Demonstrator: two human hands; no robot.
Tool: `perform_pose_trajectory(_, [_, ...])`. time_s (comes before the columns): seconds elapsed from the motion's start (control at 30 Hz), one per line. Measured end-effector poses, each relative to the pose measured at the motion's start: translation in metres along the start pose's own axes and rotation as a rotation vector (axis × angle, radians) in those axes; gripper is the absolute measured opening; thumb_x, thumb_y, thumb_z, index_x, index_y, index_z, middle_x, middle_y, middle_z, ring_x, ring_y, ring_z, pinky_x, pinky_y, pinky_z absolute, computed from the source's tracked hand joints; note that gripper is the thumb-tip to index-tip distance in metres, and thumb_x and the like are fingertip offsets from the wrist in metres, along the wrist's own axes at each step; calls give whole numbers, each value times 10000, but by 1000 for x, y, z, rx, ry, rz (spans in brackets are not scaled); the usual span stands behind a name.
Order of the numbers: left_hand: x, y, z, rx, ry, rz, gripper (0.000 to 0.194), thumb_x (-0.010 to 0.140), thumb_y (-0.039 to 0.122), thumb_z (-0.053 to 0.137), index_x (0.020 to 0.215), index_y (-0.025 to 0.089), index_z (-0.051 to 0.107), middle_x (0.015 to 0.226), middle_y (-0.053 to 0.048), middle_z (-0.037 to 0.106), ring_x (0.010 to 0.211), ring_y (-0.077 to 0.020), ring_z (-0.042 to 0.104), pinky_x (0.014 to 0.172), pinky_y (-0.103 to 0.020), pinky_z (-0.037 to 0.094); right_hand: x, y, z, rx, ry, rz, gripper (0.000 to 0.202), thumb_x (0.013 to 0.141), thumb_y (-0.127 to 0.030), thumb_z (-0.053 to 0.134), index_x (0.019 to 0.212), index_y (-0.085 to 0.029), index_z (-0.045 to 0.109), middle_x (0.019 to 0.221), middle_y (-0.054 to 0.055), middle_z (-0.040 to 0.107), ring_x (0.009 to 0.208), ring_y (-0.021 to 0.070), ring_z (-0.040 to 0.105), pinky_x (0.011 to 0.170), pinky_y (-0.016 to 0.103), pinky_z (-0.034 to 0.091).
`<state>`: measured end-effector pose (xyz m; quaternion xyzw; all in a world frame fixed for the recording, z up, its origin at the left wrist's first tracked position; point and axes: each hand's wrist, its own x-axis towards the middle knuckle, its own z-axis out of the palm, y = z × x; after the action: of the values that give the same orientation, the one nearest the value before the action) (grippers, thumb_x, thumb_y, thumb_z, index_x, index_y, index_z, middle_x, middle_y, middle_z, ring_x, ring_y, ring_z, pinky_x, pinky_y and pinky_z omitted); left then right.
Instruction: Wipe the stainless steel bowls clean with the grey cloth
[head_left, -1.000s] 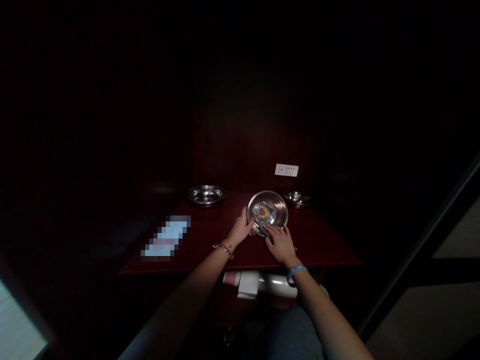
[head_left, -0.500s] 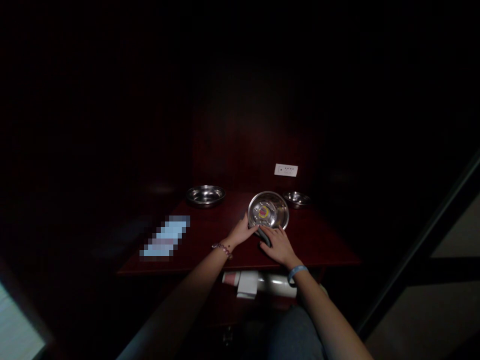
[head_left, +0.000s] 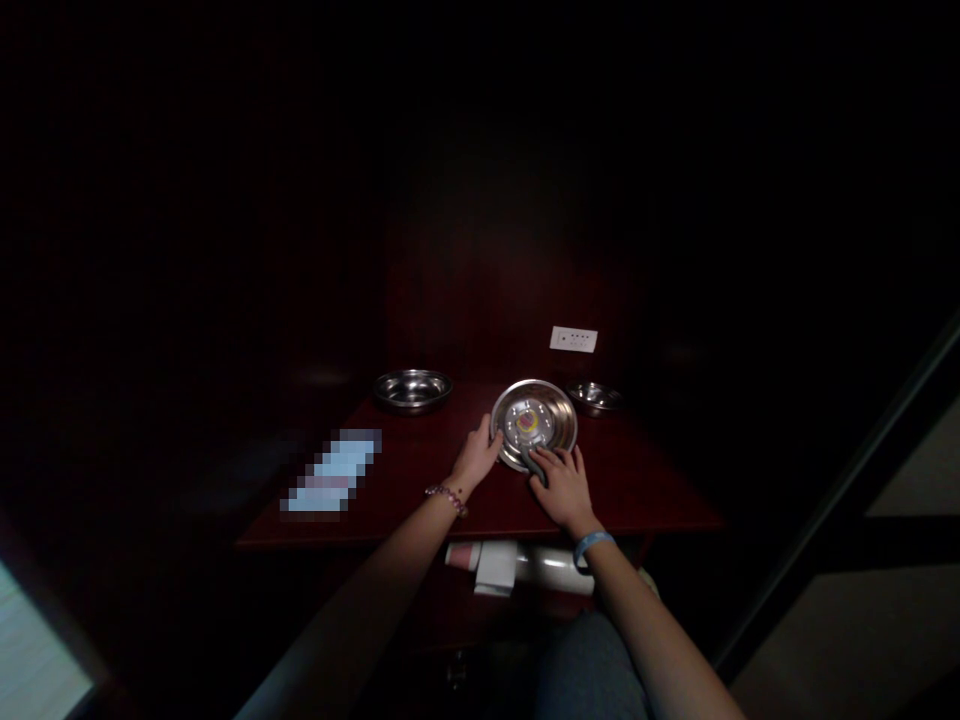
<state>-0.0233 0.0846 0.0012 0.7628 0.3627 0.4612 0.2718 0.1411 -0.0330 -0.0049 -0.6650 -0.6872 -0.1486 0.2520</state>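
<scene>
A shiny metal bowl is tilted toward me above the table, with a yellow and red label and a ring of small light spots on its inner bottom. My left hand grips its left rim, thumb on the inside. At the near right rim is my right hand, its fingers pressing a grey cloth against the bowl. Part of the cloth lies hidden beneath that hand.
On the dark red table a wide metal dish stands back left, and a smaller metal bowl back right. A blurred-out bluish patch lies left. Stacked paper cups rest on the shelf below. A socket plate is on the wall.
My left hand has shifted up and left along the bowl's rim. The right hand and cloth have moved slightly right, and the bowl's inside now faces me a little more.
</scene>
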Motion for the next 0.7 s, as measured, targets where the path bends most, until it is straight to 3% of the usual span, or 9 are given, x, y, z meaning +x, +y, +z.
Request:
perform_pose_trajectory(0.1, [0,1,0,4,4,-11,256,904,389,484,1046,182,531,662,-26,662,583,-178,643,556,-239,444,0,1,1,14,-16,-8,430,891,-345,502,1315,-307,560,1351,-7,588,1283,236,418,1159,488,103])
perform_pose_trajectory(0.27, [-4,7,-1,13,-49,-22,403,818,430,624,1123,185,528,850,-86,720,717,-223,690,621,-268,479,1,2,0,38,-35,-6,441,886,-327,498,1322,-298,555,1357,-5,582,1273,237,420,1149,476,143])
perform_pose_trajectory(0.37, [-7,10,-1,32,-65,-28,491,755,417,699,1153,188,526,901,-100,724,793,-251,700,660,-284,494,2,2,0,32,-42,-15,449,887,-321,495,1332,-293,547,1355,4,584,1265,237,426,1141,471,165])
perform_pose_trajectory(0.5, [-7,9,-1,21,-63,-26,469,748,360,704,1148,187,531,924,-101,721,859,-257,694,704,-299,507,2,2,-1,15,-51,-36,454,887,-326,496,1337,-293,542,1354,8,585,1255,230,438,1137,460,180])
perform_pose_trajectory(0.6, [-5,7,0,-11,-60,-11,405,776,306,663,1135,182,524,899,-82,713,833,-231,689,710,-297,512,1,1,-2,13,-50,-38,448,888,-328,493,1333,-304,544,1353,1,585,1257,232,436,1140,471,172])
perform_pose_trajectory(0.7, [-2,4,2,-46,-73,-26,343,817,277,607,1125,178,494,792,-48,694,657,-184,670,623,-265,497,0,0,-3,6,-10,-18,428,889,-338,497,1309,-305,568,1325,0,607,1271,250,418,1153,503,120])
